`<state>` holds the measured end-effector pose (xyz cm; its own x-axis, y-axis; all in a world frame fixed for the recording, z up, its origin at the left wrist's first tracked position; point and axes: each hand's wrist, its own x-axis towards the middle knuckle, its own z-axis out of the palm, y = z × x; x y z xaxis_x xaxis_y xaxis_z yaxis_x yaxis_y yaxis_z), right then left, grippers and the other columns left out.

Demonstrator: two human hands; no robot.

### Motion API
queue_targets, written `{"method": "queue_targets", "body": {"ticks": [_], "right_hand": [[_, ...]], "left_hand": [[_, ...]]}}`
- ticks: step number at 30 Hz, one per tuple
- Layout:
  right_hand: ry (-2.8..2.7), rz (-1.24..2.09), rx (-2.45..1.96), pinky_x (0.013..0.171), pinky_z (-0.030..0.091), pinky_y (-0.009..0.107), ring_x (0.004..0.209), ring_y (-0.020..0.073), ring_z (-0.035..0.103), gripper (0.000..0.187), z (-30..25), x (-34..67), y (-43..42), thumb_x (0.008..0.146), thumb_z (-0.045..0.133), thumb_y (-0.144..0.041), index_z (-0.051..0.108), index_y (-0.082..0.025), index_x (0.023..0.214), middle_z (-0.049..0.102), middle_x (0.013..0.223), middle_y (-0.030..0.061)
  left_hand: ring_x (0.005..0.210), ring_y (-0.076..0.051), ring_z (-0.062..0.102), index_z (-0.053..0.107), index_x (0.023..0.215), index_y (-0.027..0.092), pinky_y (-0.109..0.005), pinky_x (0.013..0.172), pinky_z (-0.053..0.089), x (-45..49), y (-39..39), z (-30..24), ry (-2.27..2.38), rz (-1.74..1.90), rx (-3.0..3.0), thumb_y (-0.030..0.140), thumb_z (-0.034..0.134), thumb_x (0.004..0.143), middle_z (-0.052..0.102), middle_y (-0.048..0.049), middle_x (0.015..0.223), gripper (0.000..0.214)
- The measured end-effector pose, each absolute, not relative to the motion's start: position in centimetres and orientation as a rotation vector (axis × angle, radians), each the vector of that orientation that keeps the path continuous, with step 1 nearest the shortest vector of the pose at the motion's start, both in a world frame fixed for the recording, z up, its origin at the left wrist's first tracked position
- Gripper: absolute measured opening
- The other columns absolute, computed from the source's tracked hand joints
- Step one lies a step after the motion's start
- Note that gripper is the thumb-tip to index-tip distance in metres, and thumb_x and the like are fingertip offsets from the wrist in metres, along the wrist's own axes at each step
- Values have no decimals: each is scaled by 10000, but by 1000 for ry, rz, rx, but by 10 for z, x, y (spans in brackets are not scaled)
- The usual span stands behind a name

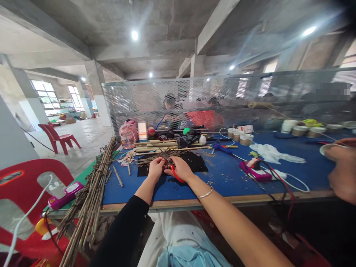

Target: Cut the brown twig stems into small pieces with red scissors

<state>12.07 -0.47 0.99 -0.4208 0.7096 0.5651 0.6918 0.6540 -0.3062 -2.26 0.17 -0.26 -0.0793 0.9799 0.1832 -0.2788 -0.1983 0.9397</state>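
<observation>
My right hand [180,169] is closed around a pair of scissors with red handles [176,175], whose metal blades [164,154] point up and away from me. Close beside it, my left hand [156,167] pinches with thumb and fingers near the blades; what it grips is too small to make out. Both hands are over a black cloth [196,161] on the blue table top [222,181]. Thin dry twigs [147,158] lie on the cloth just beyond my left hand. Short cut stick pieces [118,176] are scattered to the left.
A long bundle of dry stalks [90,196] hangs over the table's left edge. Bamboo sticks [155,145] and a pink water bottle [128,134] sit behind. Purple glue-gun-like tools [255,171] with cables are at right, another person's hand [343,170] beyond. A perforated metal screen [133,98] borders the back.
</observation>
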Motion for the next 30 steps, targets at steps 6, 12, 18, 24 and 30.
{"method": "queue_targets", "body": {"ticks": [6,12,18,24,30], "right_hand": [[-2180,-49,-1142,827,403,353,942,239,543,627,9,121,-3,666,606,-579,526,-124,1090,598,988,134],[-2202,64,-1196,708,409,263,882,202,592,485,12,123,-8,728,541,-586,555,-205,1028,643,940,71],[-2211,97,-1341,648,389,234,858,209,620,469,14,124,-10,722,529,-613,587,-242,1004,673,892,57],[-2213,129,-1435,612,380,226,802,207,634,458,13,125,-10,732,496,-631,611,-254,967,683,843,53],[-2210,30,-1475,648,395,247,821,217,628,495,13,125,-8,736,459,-657,592,-249,983,677,849,64]], "left_hand": [[480,-79,478,624,630,134,-208,515,426,-23,2,-3,1066,1555,1205,364,655,601,571,8,560,233],[494,-91,502,652,731,117,-213,509,431,-24,3,-2,1156,1556,1204,386,625,644,608,-26,617,283],[458,-79,473,621,693,125,-205,479,413,-25,3,-4,1171,1544,1210,382,598,672,565,0,574,259],[441,-78,450,569,596,139,-209,475,412,-24,1,-4,1186,1546,1231,355,579,692,511,14,512,236],[492,-92,487,593,655,136,-203,472,423,-22,0,1,1189,1549,1114,361,582,705,557,-11,560,231]]}}
